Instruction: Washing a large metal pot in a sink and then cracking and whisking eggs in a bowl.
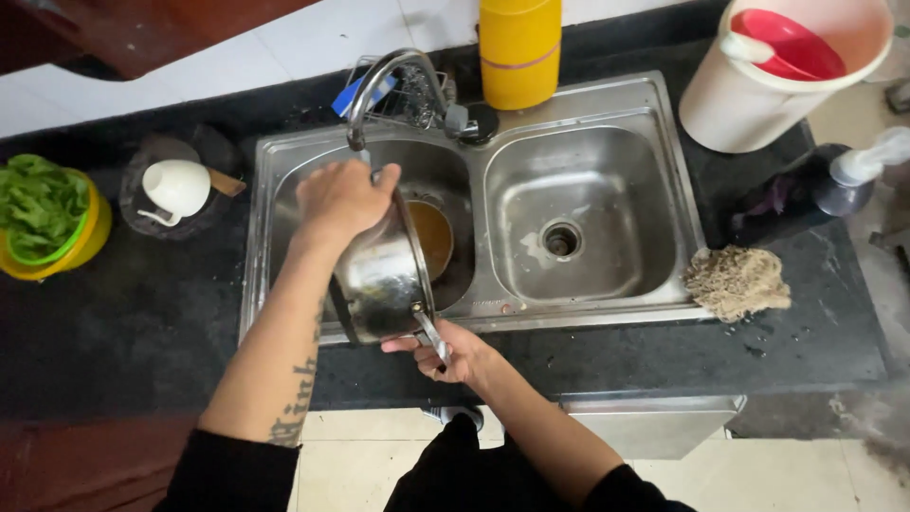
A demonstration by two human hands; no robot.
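A steel saucepan [379,280] is tipped on its side over the left basin of a double steel sink [664,190]. My left hand [339,201] grips its upper rim and base. My right hand [453,353] holds the pan's metal handle at the sink's front edge. Brownish water [431,237] lies in the left basin just beyond the pan's mouth. The curved tap [379,81] arches above my left hand.
The right basin [569,213] shows its drain. A fibrous scrubber [737,282] lies on the dark counter at right. A yellow canister [519,47], white bucket with red scoop [758,90], pump bottle [844,180], white cup [175,188] and bowl of greens [43,213] stand around.
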